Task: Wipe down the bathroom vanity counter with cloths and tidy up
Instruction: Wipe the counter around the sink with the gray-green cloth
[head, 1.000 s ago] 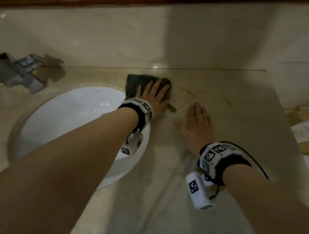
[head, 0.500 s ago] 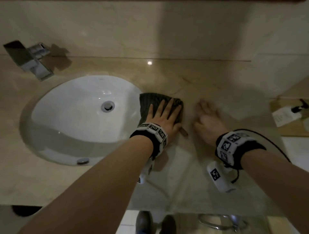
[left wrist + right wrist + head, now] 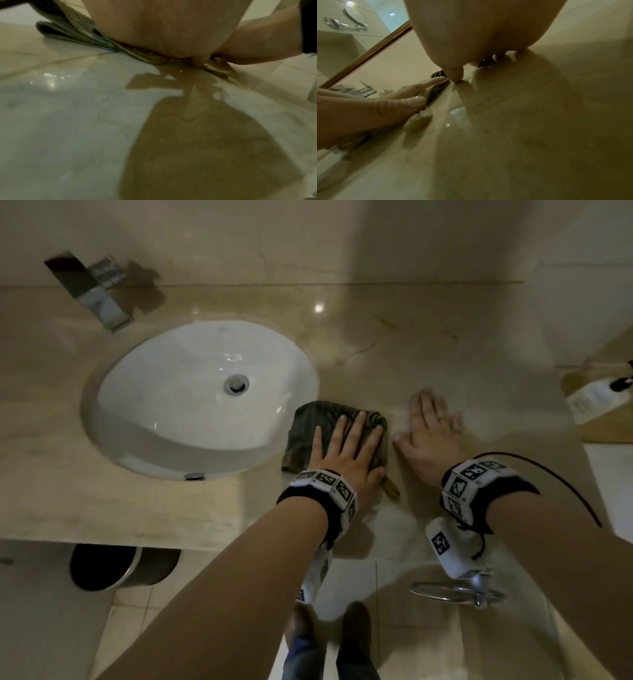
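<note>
Nearest us, our left hand [image 3: 346,453] lies flat, fingers straight, pressing the dark folded cloth [image 3: 318,429] onto the marble worktop [image 3: 445,364], just right of the white sink [image 3: 205,398]. Our right hand [image 3: 428,440] is flat too, palm on bare stone beside the cloth, holding nothing. Risks as we judge them: the cloth sits near the front edge, so a pull toward us could drag it off onto the floor; a loose corner [image 3: 392,491] trails out and may bunch up; the bare palm could smear wiped stone. Further off, a faucet [image 3: 99,299] and, far right, a pump bottle [image 3: 596,395] on a tray could be knocked by a wide sweep.
</note>
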A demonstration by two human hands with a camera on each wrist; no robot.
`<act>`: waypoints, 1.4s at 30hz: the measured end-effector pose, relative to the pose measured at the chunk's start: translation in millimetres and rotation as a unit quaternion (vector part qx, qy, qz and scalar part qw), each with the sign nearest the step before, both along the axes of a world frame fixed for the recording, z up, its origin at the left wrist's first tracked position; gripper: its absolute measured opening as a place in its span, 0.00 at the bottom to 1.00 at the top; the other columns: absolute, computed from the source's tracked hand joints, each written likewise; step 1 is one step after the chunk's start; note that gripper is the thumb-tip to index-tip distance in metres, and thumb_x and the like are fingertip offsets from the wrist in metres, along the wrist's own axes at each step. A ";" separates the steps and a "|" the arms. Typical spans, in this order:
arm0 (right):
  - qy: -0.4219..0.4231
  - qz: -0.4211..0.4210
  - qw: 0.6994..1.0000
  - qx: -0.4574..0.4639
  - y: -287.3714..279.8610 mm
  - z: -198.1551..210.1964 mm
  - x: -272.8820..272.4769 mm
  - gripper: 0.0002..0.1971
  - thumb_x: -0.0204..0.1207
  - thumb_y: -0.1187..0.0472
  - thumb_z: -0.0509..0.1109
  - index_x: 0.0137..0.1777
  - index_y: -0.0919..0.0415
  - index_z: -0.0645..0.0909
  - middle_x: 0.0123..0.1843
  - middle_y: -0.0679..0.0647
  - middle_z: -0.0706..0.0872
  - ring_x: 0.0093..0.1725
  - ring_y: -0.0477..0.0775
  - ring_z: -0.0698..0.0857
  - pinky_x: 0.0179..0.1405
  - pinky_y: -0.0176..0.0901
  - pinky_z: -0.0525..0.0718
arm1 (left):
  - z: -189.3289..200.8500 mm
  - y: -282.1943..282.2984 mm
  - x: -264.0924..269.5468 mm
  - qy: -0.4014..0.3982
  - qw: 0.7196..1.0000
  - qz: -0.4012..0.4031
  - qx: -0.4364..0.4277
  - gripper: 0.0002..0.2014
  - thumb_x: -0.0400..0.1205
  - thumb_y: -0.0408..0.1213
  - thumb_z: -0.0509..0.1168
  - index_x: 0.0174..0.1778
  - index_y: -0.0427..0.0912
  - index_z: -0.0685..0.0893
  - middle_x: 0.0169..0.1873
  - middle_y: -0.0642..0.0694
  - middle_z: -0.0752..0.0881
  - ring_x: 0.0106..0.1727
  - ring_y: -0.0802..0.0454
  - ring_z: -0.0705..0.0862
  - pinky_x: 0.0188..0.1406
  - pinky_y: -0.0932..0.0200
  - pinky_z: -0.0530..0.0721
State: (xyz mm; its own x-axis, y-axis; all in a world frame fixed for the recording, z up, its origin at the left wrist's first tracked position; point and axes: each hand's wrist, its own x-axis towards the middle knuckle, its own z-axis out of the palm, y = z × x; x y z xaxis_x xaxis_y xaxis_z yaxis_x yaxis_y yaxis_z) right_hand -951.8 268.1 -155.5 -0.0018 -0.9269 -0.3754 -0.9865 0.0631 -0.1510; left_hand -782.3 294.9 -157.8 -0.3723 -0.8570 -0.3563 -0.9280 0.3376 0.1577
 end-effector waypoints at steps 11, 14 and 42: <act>0.041 -0.051 0.998 -0.006 12.6 -0.8 22.4 0.33 0.86 0.48 0.45 0.85 0.61 0.37 0.86 0.57 0.35 0.85 0.58 0.38 0.82 0.61 0.40 | -4.0 9.5 11.4 0.027 0.999 -0.017 0.003 0.32 0.86 0.61 0.41 0.83 0.60 0.36 0.82 0.54 0.30 0.83 0.47 0.30 0.77 0.34 0.29; 0.048 -0.071 0.996 -0.003 23.6 -0.9 34.9 0.33 0.87 0.48 0.44 0.84 0.62 0.36 0.86 0.57 0.35 0.85 0.57 0.39 0.82 0.60 0.40 | -3.6 32.0 31.1 0.030 0.999 -0.038 0.002 0.32 0.86 0.61 0.41 0.83 0.60 0.37 0.82 0.55 0.31 0.83 0.47 0.30 0.77 0.34 0.29; 0.051 -0.094 0.992 -0.061 120.3 -16.1 73.6 0.34 0.84 0.42 0.39 0.85 0.56 0.37 0.86 0.57 0.37 0.85 0.60 0.40 0.82 0.61 0.39 | -4.0 115.9 113.9 0.011 0.999 -0.040 -0.017 0.32 0.86 0.60 0.44 0.82 0.62 0.34 0.81 0.57 0.29 0.83 0.49 0.30 0.78 0.36 0.29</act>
